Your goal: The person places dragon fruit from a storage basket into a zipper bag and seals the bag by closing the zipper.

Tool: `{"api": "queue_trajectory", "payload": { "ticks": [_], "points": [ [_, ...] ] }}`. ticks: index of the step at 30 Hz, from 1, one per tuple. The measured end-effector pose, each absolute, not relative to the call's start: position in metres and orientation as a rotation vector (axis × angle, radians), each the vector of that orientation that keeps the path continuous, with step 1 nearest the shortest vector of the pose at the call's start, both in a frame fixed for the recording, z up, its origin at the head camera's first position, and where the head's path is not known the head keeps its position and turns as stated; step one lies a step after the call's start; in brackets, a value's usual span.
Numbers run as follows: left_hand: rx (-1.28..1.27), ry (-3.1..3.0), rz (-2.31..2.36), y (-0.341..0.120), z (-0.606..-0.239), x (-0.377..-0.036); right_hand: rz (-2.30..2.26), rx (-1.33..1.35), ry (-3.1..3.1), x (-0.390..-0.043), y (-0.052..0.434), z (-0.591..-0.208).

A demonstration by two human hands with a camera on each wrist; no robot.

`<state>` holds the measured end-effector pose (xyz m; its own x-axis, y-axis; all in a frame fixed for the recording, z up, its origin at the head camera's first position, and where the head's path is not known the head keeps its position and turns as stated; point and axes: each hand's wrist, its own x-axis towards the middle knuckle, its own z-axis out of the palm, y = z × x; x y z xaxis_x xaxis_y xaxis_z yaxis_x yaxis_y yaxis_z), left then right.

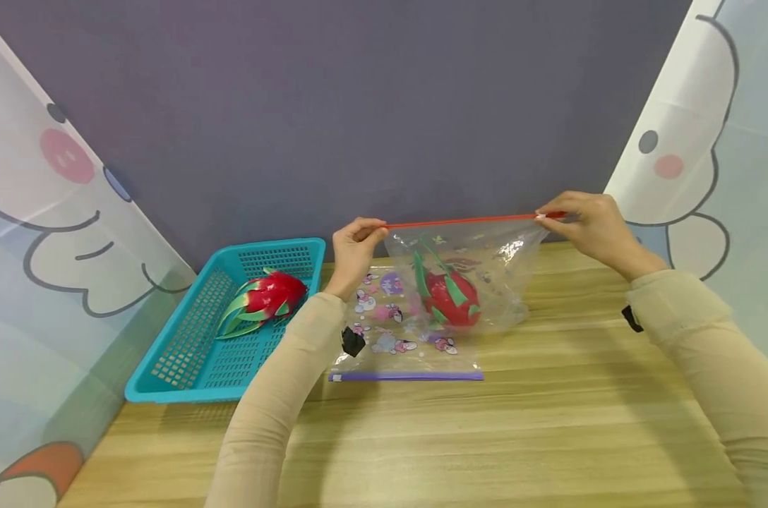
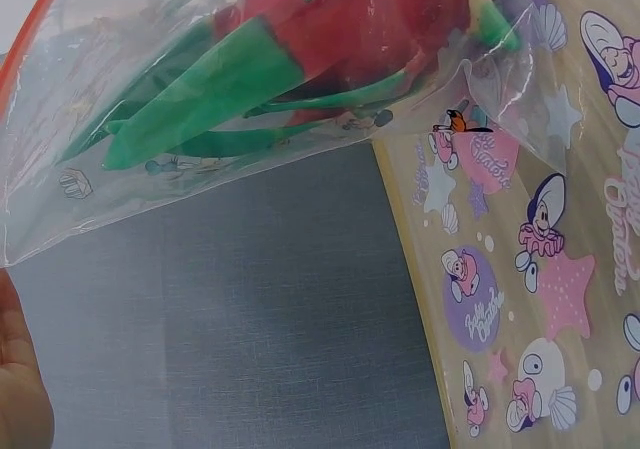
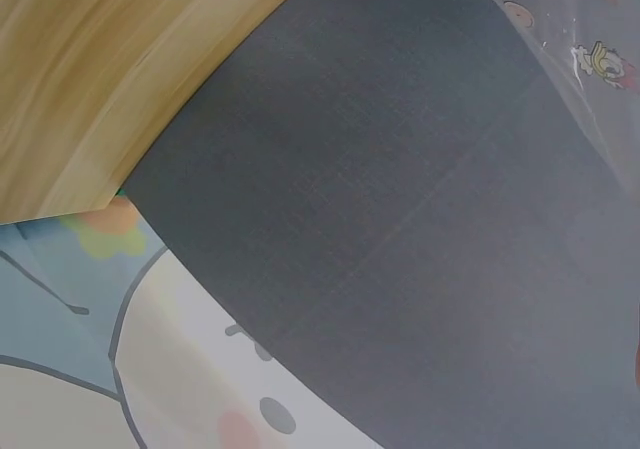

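Note:
A clear zip bag (image 1: 486,271) with a red zip strip (image 1: 463,221) hangs above the wooden table (image 1: 486,437), stretched taut between both hands. My left hand (image 1: 357,243) pinches the strip's left end and my right hand (image 1: 577,219) pinches its right end. Inside the bag lies a red dragon fruit (image 1: 450,296) with green scales, seen close up through the plastic as dragon fruit (image 2: 340,29) in the left wrist view. Only the bag's corner (image 3: 590,29) shows in the right wrist view.
A second clear bag (image 1: 397,346) with cartoon prints and a purple zip strip lies flat on the table under the held bag. A teal basket (image 1: 187,353) at the left holds another dragon fruit (image 1: 263,300). A grey wall (image 1: 358,106) stands behind.

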<state>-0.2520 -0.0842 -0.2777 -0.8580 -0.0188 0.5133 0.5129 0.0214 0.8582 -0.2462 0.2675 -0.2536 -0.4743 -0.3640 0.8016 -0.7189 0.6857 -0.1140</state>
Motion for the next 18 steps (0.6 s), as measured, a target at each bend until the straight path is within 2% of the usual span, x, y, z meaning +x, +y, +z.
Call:
{"api": "queue_trajectory", "payload": {
  "ticks": [18],
  "points": [
    [-0.463, -1.946, -1.889, -0.092, -0.2787, -0.2475, 0.548, 0.802, -2.111, -0.2477, 0.2741, -0.2524]
  ]
}}
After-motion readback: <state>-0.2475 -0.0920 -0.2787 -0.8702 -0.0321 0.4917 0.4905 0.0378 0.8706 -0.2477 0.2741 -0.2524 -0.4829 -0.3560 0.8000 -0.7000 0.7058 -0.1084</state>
